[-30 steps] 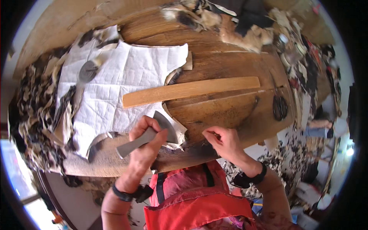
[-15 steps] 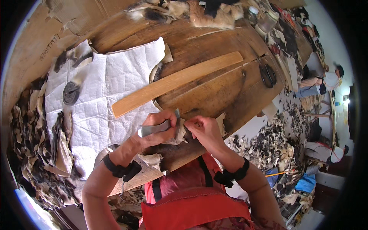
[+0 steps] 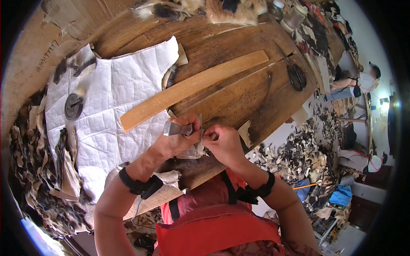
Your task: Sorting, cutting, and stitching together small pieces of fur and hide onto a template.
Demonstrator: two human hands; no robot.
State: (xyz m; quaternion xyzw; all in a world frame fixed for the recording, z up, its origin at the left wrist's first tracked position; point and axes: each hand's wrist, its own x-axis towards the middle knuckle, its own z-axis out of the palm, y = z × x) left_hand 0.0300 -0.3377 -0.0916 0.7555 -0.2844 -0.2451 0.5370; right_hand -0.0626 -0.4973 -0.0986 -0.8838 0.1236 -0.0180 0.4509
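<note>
Near the front edge of the wooden table, my left hand (image 3: pixel 181 138) is closed around a grey, flat metal tool (image 3: pixel 176 129). A thin upright metal edge stands beside its fingers. My right hand (image 3: pixel 225 145) meets it from the right, fingertips pinched on a small pale piece of hide (image 3: pixel 194 152) at that edge. A dark, furry bit shows at the right fingers. Much of the hide piece is hidden by both hands. Left of them lies a white quilted panel (image 3: pixel 128 85) with fur at its borders, a wooden slat (image 3: pixel 196 89) resting across its right side.
A round dark weight (image 3: pixel 73 106) sits on the panel. Black-handled scissors (image 3: pixel 296 77) lie at the table's right. Fur scraps (image 3: pixel 38 158) are heaped at the left and over the floor (image 3: pixel 299 158) at right. Jars (image 3: pixel 294 17) stand at the back right. Two people are farther right.
My hands have drawn together, the right moving left toward the metal edge. The metal tool in my left hand has tilted and shifted slightly upward. The whole view has shifted slightly.
</note>
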